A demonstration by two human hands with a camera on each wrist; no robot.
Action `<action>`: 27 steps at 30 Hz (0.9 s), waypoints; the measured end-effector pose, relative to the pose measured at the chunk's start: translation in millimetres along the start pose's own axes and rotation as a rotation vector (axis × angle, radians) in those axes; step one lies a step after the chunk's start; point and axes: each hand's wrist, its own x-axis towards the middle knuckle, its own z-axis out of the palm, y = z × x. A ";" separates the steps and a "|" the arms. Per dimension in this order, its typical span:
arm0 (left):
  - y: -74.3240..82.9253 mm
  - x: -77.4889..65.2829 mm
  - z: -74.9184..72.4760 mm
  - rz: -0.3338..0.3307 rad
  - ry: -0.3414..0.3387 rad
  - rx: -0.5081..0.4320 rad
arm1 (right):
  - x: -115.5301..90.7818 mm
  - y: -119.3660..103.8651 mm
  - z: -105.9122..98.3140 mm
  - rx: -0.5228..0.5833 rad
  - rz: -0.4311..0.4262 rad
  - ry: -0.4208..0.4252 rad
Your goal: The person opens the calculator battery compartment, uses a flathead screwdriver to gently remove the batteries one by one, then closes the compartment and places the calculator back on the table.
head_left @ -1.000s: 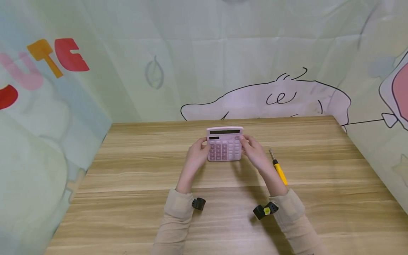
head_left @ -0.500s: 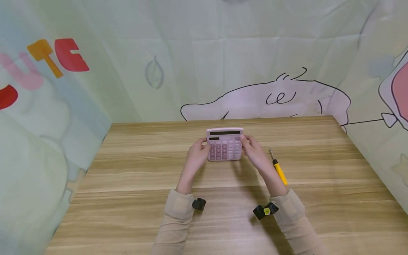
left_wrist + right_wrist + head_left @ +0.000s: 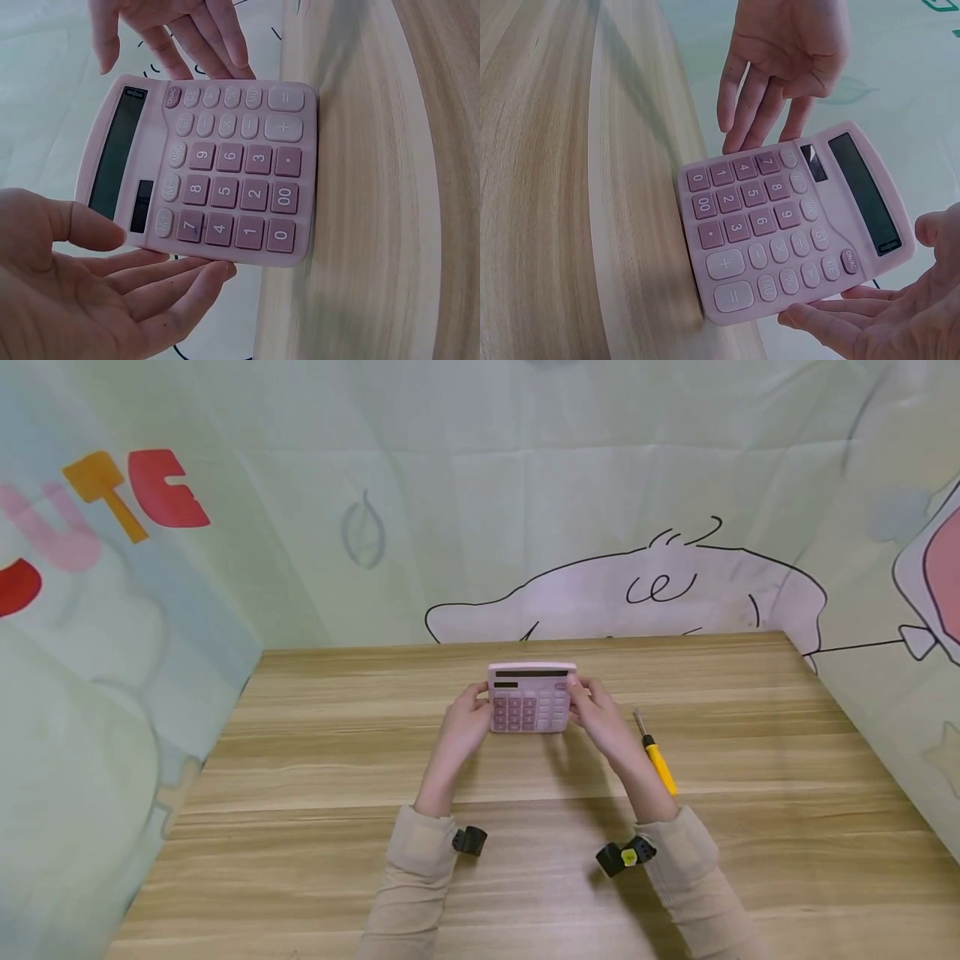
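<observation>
A pink desk calculator (image 3: 530, 697) stands tilted up over the table (image 3: 337, 760), its display at the top and its keys facing back toward me. My left hand (image 3: 465, 725) holds its left side; in the left wrist view the thumb is by the display's end and the fingers (image 3: 176, 292) run along the edge and behind. On the opposite side, my right hand (image 3: 602, 722) grips the edge, thumb near the ON/AC key and fingers (image 3: 817, 319) at the back. The calculator's lower edge is close over the wood in both wrist views.
A screwdriver (image 3: 657, 764) with a yellow handle lies on the table just right of my right forearm, its metal tip pointing away. Behind the table hangs a printed cloth backdrop (image 3: 480, 510), which also runs along both sides.
The calculator has tilted a little between my hands: its top edge sits slightly lower and its bottom edge slightly higher in the head view. Hands and screwdriver stay nearly in place.
</observation>
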 end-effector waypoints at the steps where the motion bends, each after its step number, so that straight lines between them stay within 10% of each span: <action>1: 0.0 0.1 0.1 0.003 -0.002 -0.005 | 0.2 -0.2 0.0 0.001 0.001 0.000; 27: -0.2 -0.5 3.9 -0.016 -0.009 -0.128 | -1.3 -0.1 -0.5 0.026 -0.012 -0.013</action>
